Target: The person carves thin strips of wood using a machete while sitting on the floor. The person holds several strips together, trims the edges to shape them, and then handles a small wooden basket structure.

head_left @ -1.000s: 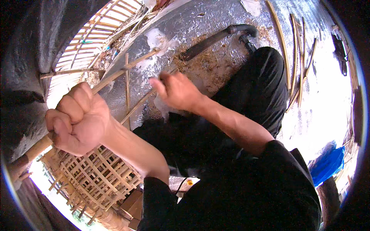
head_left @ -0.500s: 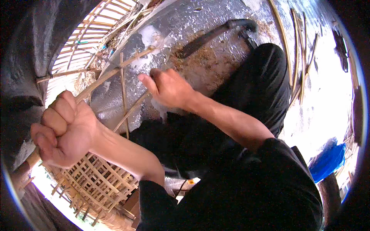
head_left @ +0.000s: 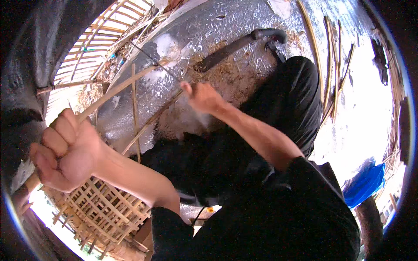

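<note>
My left hand (head_left: 65,152) is closed around a pale wooden stick (head_left: 117,89), which slants up and away to the right. My right hand (head_left: 204,96), slightly blurred, grips a knife whose thin dark blade (head_left: 150,56) points to the upper left and crosses the stick near its far end. The knife's handle is hidden in my fist. Below the blade, a second thin stick (head_left: 152,118) runs diagonally beside my right hand, and another narrow stick (head_left: 135,104) stands across it.
A dark, hook-ended tool (head_left: 230,51) lies on the silvery ground sheet (head_left: 209,21) among brown shavings. Several long sticks (head_left: 333,65) lie at the right, near a blue plastic bag (head_left: 365,185). A woven bamboo basket (head_left: 102,204) is at lower left, below my forearm.
My right hand has moved a little to the right, and the dark blade now shows over the stick. The left hand has kept its grip, shifting slightly left and down.
</note>
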Demonstrator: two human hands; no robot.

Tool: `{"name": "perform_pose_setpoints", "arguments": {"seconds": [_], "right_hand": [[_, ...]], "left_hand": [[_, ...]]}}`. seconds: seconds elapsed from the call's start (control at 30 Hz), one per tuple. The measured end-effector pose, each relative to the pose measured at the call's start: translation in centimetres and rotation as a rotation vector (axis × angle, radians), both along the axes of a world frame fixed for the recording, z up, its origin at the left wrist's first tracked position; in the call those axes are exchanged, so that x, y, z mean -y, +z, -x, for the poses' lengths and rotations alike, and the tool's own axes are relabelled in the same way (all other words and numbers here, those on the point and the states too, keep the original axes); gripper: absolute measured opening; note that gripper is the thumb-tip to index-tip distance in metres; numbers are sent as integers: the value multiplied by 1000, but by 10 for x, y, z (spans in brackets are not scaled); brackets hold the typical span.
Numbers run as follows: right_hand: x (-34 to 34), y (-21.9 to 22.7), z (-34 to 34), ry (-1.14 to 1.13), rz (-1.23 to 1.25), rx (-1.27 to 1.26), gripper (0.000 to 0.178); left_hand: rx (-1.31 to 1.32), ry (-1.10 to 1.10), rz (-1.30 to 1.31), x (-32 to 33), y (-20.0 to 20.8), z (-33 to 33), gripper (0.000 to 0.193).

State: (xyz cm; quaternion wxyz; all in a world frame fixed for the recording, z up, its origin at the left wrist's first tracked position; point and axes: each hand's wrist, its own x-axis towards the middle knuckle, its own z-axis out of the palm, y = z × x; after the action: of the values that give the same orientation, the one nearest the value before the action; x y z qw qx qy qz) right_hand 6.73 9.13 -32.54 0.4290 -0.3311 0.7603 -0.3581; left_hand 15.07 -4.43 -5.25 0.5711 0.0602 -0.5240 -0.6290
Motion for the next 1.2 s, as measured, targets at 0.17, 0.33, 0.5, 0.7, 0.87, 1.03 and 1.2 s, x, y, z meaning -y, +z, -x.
{"name": "perform_pose_setpoints", "arguments": {"seconds": [0.17, 0.33, 0.5, 0.7, 0.87, 1.03, 1.2], "right_hand": [[3, 26, -12, -158, 183, -167, 68], [-5, 6, 2, -18, -130, 40, 76], [-10, -22, 4, -147, 20, -123, 71], [-17, -5, 4, -46, 170, -380, 52], [-50, -78, -7, 36, 199, -1369, 47], [-37, 10, 15, -37, -191, 24, 81], [-56, 3, 34, -49, -150, -124, 89]], "left_hand": [[56, -318, 26, 26, 13, -12, 34], [55, -176, -29, 21, 10, -28, 34], [45, -238, -35, 41, 10, -16, 34], [63, 63, -84, 26, 8, -25, 32], [-63, -149, -92, 48, 8, -36, 33], [19, 12, -96, 24, 14, -72, 35], [4, 529, -28, -61, 72, -84, 35]]}}
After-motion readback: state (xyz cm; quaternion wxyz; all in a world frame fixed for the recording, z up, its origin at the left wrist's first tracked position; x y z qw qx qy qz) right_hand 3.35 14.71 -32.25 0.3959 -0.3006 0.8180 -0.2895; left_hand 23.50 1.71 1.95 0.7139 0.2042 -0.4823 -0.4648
